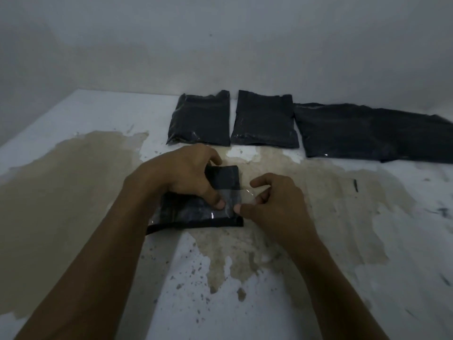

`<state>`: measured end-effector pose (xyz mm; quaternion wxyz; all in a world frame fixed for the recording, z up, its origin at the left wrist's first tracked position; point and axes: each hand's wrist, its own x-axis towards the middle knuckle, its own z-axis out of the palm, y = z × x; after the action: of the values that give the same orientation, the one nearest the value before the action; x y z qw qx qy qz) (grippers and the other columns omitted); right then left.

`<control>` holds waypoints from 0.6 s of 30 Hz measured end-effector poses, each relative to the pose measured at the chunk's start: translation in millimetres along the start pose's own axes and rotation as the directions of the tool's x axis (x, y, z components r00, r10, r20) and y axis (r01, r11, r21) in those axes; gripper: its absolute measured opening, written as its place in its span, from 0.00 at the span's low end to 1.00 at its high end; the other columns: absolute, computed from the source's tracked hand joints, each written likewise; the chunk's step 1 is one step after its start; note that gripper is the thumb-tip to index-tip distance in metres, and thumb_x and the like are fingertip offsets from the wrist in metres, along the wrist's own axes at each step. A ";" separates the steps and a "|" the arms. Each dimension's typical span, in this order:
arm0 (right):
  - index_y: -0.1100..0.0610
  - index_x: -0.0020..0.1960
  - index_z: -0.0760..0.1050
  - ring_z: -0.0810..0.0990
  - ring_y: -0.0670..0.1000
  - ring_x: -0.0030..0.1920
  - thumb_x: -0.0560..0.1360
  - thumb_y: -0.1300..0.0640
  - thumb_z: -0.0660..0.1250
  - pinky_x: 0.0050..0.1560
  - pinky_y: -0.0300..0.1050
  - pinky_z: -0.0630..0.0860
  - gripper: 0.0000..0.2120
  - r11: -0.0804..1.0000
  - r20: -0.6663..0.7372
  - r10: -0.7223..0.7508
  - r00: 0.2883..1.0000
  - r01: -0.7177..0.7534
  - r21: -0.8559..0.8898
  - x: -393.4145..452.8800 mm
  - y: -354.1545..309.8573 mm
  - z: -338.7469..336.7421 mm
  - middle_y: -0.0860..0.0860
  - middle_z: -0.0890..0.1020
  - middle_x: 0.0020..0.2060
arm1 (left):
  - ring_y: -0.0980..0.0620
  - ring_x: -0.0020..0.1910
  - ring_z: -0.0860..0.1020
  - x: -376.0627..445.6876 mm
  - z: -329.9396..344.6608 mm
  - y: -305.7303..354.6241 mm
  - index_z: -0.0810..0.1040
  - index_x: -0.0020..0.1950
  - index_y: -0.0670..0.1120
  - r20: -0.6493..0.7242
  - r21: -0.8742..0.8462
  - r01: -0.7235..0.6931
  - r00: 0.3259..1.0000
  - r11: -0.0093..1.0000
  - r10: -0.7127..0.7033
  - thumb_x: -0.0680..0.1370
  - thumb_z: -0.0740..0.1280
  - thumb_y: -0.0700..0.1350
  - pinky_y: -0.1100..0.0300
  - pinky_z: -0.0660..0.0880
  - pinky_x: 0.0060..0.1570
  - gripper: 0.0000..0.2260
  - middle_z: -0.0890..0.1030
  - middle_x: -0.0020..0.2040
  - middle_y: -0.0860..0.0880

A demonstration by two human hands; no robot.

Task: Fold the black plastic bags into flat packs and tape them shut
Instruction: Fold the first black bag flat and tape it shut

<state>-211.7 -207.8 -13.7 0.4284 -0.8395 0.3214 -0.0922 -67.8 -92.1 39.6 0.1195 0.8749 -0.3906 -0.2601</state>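
The folded black bag pack (196,207) lay on the stained white table (318,266), right in front of the person. The left hand (181,173) pressed down on it, fingers bent, thumb on a strip of clear tape (235,196). The right hand (277,200) pinched the tape's loose end just off the pack's edge. The tape could stick to itself or go on crooked if it was pulled slack. The pack could pop open if the left hand let go. Two taped packs (201,121) and a long flat bag (367,133) sat by the wall.
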 end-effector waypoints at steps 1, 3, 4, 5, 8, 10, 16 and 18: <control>0.49 0.55 0.74 0.79 0.47 0.41 0.63 0.48 0.79 0.44 0.48 0.80 0.24 1.000 0.005 0.006 1.000 -0.006 0.008 0.6 0.3 0.2 0.48 0.79 0.39 | 0.55 0.49 0.78 0.2 -0.9 -0.8 0.75 0.62 0.49 -0.011 -0.029 -0.025 1.000 0.999 0.025 0.58 0.81 0.55 0.59 0.76 0.50 0.36 0.80 0.55 0.53; 0.50 0.53 0.76 0.80 0.48 0.40 0.63 0.48 0.79 0.44 0.47 0.80 0.22 0.998 0.037 0.017 0.999 -0.019 0.058 1.3 0.6 -1.0 0.49 0.80 0.38 | 0.60 0.40 0.79 -3.5 -2.6 -4.0 0.79 0.50 0.51 -0.059 -0.094 -0.085 0.995 0.992 0.080 0.56 0.83 0.52 0.65 0.74 0.40 0.25 0.82 0.44 0.55; 0.52 0.51 0.77 0.80 0.48 0.39 0.64 0.49 0.79 0.42 0.46 0.80 0.19 0.994 0.063 0.015 0.998 -0.022 0.108 1.6 0.3 -2.9 0.50 0.80 0.37 | 0.61 0.39 0.80 -6.2 -3.7 -5.9 0.79 0.47 0.52 -0.095 -0.123 -0.115 0.990 0.986 0.103 0.56 0.83 0.50 0.68 0.74 0.37 0.23 0.82 0.42 0.56; 0.53 0.48 0.78 0.81 0.47 0.36 0.66 0.52 0.78 0.39 0.43 0.79 0.14 0.984 0.097 -0.003 0.995 -0.014 0.178 1.3 -0.8 -5.7 0.50 0.81 0.35 | 0.61 0.38 0.80 -9.2 -4.7 -7.6 0.79 0.46 0.52 -0.136 -0.150 -0.141 0.983 0.979 0.120 0.56 0.83 0.50 0.68 0.74 0.37 0.23 0.82 0.42 0.56; 0.61 0.42 0.81 0.82 0.45 0.34 0.72 0.60 0.73 0.33 0.35 0.76 0.04 0.914 0.213 -0.085 0.973 -0.008 0.405 -2.4 -9.4 -13.5 0.52 0.83 0.32 | 0.59 0.42 0.81 -18.3 -7.8 -10.9 0.79 0.50 0.51 -0.246 -0.201 -0.177 0.961 0.964 0.125 0.54 0.83 0.52 0.61 0.80 0.44 0.28 0.83 0.46 0.54; 0.65 0.44 0.81 0.84 0.53 0.41 0.73 0.62 0.71 0.41 0.42 0.81 0.05 0.838 0.230 -0.116 0.966 -0.029 0.545 -2.3 -12.3 -15.4 0.59 0.85 0.38 | 0.57 0.43 0.82 -25.0 -9.2 -12.7 0.79 0.51 0.50 -0.304 -0.259 -0.203 0.945 0.944 0.120 0.52 0.84 0.54 0.55 0.81 0.47 0.31 0.84 0.46 0.53; 0.61 0.43 0.80 0.83 0.56 0.47 0.76 0.60 0.66 0.53 0.52 0.80 0.06 0.633 0.166 -0.178 0.970 -0.016 0.774 -6.6 -22.9 -13.8 0.58 0.84 0.43 | 0.61 0.45 0.83 -45.7 5.0 -9.4 0.78 0.52 0.50 -0.517 -0.466 -0.348 0.853 0.814 0.069 0.53 0.83 0.52 0.71 0.77 0.40 0.30 0.83 0.48 0.60; 0.61 0.43 0.80 0.83 0.53 0.43 0.77 0.60 0.65 0.48 0.47 0.81 0.07 0.653 0.046 -0.202 0.978 0.100 0.751 -11.2 -27.9 -7.6 0.55 0.84 0.40 | 0.60 0.45 0.83 -50.7 10.4 -8.3 0.78 0.52 0.49 -0.562 -0.480 -0.384 0.825 0.789 0.060 0.54 0.84 0.54 0.71 0.77 0.40 0.31 0.84 0.48 0.59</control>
<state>-210.8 -193.9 14.0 0.7437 -0.6188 0.1573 -0.1980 -96.7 -48.8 45.9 0.5089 0.7794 -0.3506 -0.1032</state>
